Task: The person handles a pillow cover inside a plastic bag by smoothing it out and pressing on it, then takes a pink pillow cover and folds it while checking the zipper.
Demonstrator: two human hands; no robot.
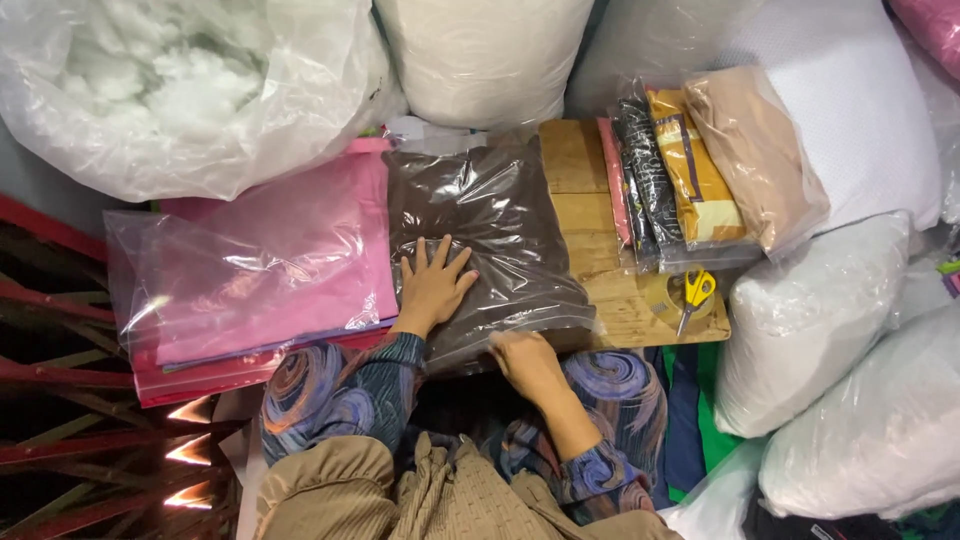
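A person's left hand [435,285] presses flat, fingers spread, on a bagged brown cushion [485,245] on the wooden worktop [620,300]; the right hand [525,362] pinches the bag's near edge. Sealing seemingly needs air squeezed out.

A low wooden desk [580,170] sits at centre frame, hemmed in by bulky white sacks [850,340] on the right and along the top. Red slats [60,400] over darkness fill the lower left. Light glares off the plastic.

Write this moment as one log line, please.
left hand: flat on brown bag | right hand: at bag's near edge | scissors: on board
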